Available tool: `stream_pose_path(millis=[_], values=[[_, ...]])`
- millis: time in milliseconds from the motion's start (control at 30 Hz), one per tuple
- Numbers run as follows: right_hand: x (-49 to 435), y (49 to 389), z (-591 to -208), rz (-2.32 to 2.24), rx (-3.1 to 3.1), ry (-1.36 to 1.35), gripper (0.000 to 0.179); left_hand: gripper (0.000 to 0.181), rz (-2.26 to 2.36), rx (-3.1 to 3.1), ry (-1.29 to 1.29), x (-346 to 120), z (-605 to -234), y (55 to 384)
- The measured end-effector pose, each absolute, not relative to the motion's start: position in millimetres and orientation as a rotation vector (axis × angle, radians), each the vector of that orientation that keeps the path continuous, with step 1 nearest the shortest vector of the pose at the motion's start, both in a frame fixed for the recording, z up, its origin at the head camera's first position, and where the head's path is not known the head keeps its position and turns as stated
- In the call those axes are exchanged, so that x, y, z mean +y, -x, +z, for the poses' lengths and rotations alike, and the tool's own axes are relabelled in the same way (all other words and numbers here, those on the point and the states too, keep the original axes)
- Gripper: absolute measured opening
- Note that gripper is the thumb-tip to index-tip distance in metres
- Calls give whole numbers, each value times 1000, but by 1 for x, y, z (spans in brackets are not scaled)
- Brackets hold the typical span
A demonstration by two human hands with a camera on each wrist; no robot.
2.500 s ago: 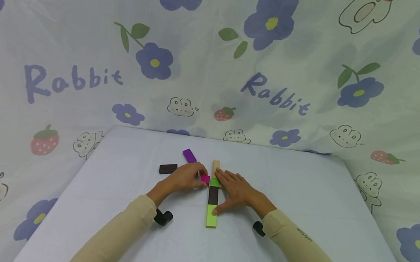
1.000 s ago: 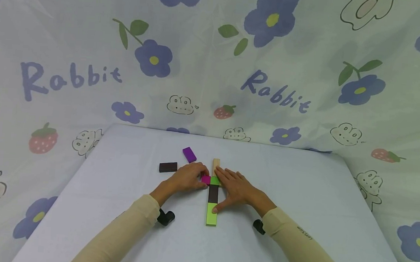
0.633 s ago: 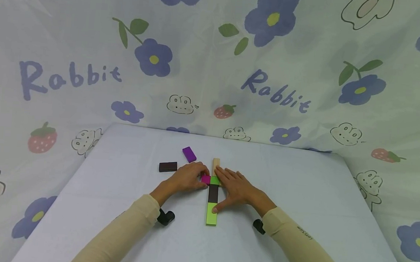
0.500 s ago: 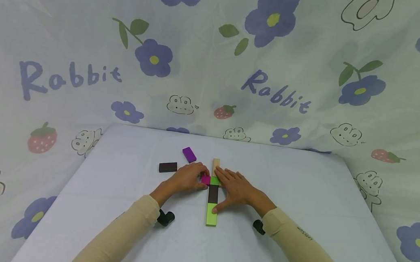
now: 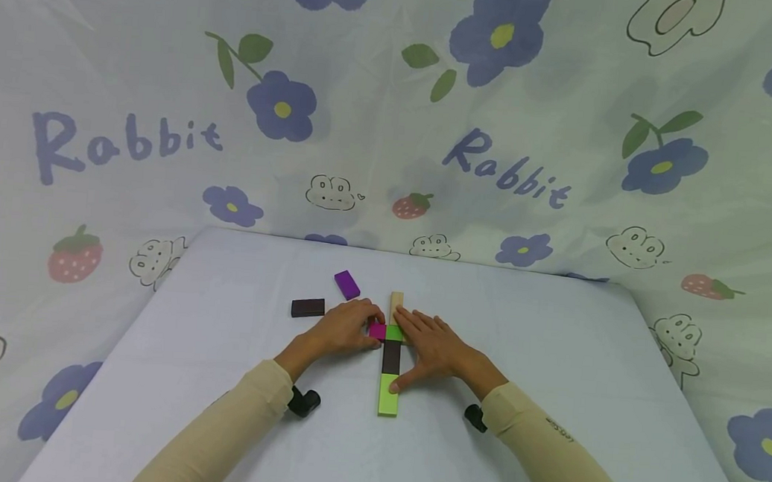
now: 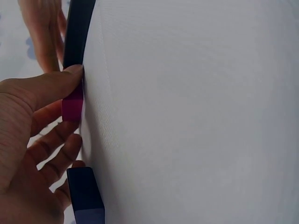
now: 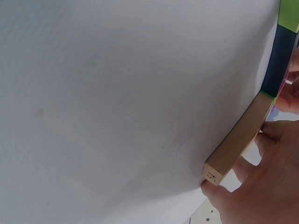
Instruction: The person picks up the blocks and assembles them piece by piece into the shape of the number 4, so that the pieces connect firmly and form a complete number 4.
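A row of blocks runs away from me in the head view: a lime green block (image 5: 388, 396), a dark block (image 5: 391, 357), a green block (image 5: 394, 333) and a pale wooden block (image 5: 396, 303) at the far end. My left hand (image 5: 342, 327) pinches a magenta block (image 6: 72, 108), which abuts the green one's left side. Straight, spread fingers of my right hand (image 5: 435, 347) rest along the row, the thumb on the lime green block. Another wooden block (image 7: 238, 140) with a marked end lies beside these fingers in the right wrist view, mostly covered in the head view.
A loose dark block (image 5: 308, 308) and a purple block (image 5: 347, 284) lie on the white table (image 5: 554, 342) beyond and left of my left hand. A patterned cloth (image 5: 367, 120) hangs behind the table's far edge.
Since the oldest frame, my left hand has moved the magenta block slightly right, against the green block. Over the last second both hands stay nearly still.
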State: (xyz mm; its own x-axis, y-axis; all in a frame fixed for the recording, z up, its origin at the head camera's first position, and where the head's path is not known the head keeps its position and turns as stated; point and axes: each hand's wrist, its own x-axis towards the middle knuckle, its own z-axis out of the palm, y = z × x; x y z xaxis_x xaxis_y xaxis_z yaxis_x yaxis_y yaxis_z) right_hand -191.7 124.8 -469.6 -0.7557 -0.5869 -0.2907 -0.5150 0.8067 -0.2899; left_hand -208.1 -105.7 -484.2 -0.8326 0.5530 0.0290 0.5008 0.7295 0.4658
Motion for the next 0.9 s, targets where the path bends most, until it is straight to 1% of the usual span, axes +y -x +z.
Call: stream_pose_path(millis=[900], values=[[123, 192, -471, -247, 2637, 825, 134, 34, 699, 2827, -889, -106, -484, 208]])
